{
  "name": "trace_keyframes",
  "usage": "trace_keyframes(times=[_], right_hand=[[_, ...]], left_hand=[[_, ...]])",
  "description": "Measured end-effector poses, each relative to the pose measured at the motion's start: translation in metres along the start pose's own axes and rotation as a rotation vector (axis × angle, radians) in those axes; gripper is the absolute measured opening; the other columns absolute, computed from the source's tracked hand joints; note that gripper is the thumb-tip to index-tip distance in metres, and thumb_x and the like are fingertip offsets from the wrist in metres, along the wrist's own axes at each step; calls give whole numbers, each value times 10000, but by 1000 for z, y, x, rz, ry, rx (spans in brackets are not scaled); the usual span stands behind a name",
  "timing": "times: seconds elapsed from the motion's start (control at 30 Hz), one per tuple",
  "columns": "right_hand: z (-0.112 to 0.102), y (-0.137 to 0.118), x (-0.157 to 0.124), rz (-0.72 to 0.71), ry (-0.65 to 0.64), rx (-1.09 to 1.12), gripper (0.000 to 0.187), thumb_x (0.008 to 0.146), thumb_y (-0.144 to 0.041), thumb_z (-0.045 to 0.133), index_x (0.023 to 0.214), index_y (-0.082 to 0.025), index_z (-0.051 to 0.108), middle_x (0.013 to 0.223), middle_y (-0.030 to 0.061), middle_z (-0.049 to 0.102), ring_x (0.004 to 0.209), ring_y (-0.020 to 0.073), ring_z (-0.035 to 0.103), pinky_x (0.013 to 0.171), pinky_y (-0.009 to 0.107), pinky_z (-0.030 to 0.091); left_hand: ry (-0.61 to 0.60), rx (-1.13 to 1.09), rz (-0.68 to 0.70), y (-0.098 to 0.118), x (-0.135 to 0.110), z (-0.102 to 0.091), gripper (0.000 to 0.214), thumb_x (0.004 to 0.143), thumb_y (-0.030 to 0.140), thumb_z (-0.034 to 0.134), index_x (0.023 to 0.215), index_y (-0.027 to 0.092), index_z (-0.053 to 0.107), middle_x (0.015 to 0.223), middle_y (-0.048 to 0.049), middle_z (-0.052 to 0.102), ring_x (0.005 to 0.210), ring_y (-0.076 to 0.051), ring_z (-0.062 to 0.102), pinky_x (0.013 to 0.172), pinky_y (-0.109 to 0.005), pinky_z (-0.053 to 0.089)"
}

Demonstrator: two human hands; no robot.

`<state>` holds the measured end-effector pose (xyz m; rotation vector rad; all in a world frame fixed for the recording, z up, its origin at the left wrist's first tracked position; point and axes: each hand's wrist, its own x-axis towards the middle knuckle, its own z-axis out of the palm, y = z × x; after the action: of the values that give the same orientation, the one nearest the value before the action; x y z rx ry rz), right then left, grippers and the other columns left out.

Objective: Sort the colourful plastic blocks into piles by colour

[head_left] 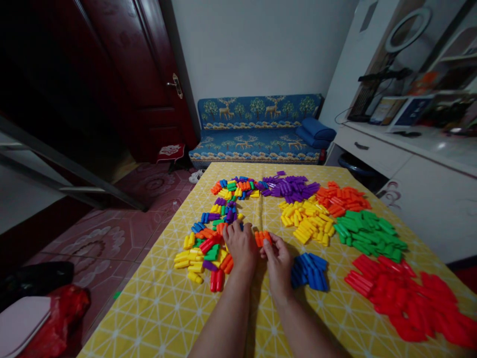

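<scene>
My right hand (278, 261) pinches a short row of orange plastic blocks (262, 237) between thumb and fingers, just above the table. Beside it, my left hand (241, 244) reaches over the right edge of a mixed pile of coloured blocks (211, 243). Its fingers are spread and bent down, and their tips are partly hidden, so any contact with the blocks cannot be made out. Blue blocks (310, 271) lie to the right of my right hand. Further off are heaps of yellow blocks (307, 219) and purple blocks (290, 187).
Orange (345, 198), green (368, 233) and red (410, 298) block heaps line the right side of the yellow patterned tablecloth (149, 308). Behind the table stands a blue sofa (253, 144). A white desk (428, 154) is at right, a dark red door (137, 74) at left.
</scene>
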<state>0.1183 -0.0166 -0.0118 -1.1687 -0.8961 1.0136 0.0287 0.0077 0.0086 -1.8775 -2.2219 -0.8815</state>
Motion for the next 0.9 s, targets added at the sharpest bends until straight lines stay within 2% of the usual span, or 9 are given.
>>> trace_keyframes(times=[0.13, 0.23, 0.3, 0.37, 0.57, 0.67, 0.73, 0.83, 0.9], right_hand=[[0, 0, -1, -15, 21, 31, 482, 801, -551, 656, 1062, -147, 632, 797, 48, 679, 622, 157, 593, 565, 284, 494], [-3, -5, -2, -42, 33, 42, 462, 821, -547, 639, 1063, -153, 627, 843, 54, 683, 635, 151, 594, 588, 286, 495], [-8, -12, 2, -71, 40, 50, 452, 824, -542, 639, 1068, -161, 624, 875, 57, 688, 649, 148, 601, 611, 289, 502], [-19, -21, 16, -119, 89, 62, 445, 823, -534, 646, 1079, -170, 620, 914, 60, 687, 672, 142, 612, 631, 284, 508], [-86, -41, 126, -199, 322, -3, 562, 642, -561, 764, 992, -141, 631, 832, 44, 654, 619, 130, 610, 504, 227, 479], [-118, -46, 180, -147, 396, -50, 572, 602, -488, 789, 1008, -123, 617, 810, 58, 656, 613, 162, 634, 534, 296, 531], [-129, -48, 198, -144, 434, -55, 599, 608, -423, 780, 1095, -129, 591, 937, 102, 673, 704, 196, 671, 626, 367, 573], [-126, -46, 190, -165, 437, -47, 678, 591, -334, 776, 1208, -161, 555, 1248, 172, 597, 909, 238, 686, 761, 417, 581], [-113, -41, 166, -176, 378, -56, 632, 591, -314, 771, 1179, -166, 591, 1299, 169, 580, 985, 254, 673, 795, 406, 575]], left_hand=[[8, -263, 52, 1, 2, 2, 204, 873, 161, 556, 966, 227, 725, 1034, -84, 672, 981, -247, 582, 895, -396, 466], [81, -544, 93, 4, 2, 9, 226, 864, 115, 540, 1004, 195, 699, 1066, -88, 673, 1029, -215, 598, 894, -343, 497], [102, -697, 60, 5, 1, 16, 242, 853, 98, 544, 1043, 168, 675, 1069, -97, 683, 1028, -204, 621, 907, -342, 509], [42, -801, -8, 6, 0, 23, 246, 842, 93, 557, 1054, 155, 666, 1039, -99, 705, 982, -198, 655, 878, -337, 530], [-163, -812, -25, 8, -1, 30, 213, 840, 124, 584, 1017, 170, 693, 971, -77, 741, 891, -202, 686, 812, -352, 554], [-176, -799, 6, 9, 0, 29, 193, 831, 134, 598, 985, 177, 706, 945, -80, 740, 868, -210, 684, 794, -363, 557], [-169, -809, 17, 9, 0, 30, 193, 830, 138, 600, 985, 181, 706, 941, -79, 737, 875, -212, 683, 803, -373, 557], [-163, -836, 12, 9, 1, 31, 217, 821, 121, 601, 1007, 177, 699, 957, -75, 733, 883, -203, 680, 821, -369, 555], [-167, -860, -3, 10, 0, 31, 241, 815, 104, 599, 1026, 172, 692, 981, -73, 730, 891, -190, 677, 828, -353, 551]])
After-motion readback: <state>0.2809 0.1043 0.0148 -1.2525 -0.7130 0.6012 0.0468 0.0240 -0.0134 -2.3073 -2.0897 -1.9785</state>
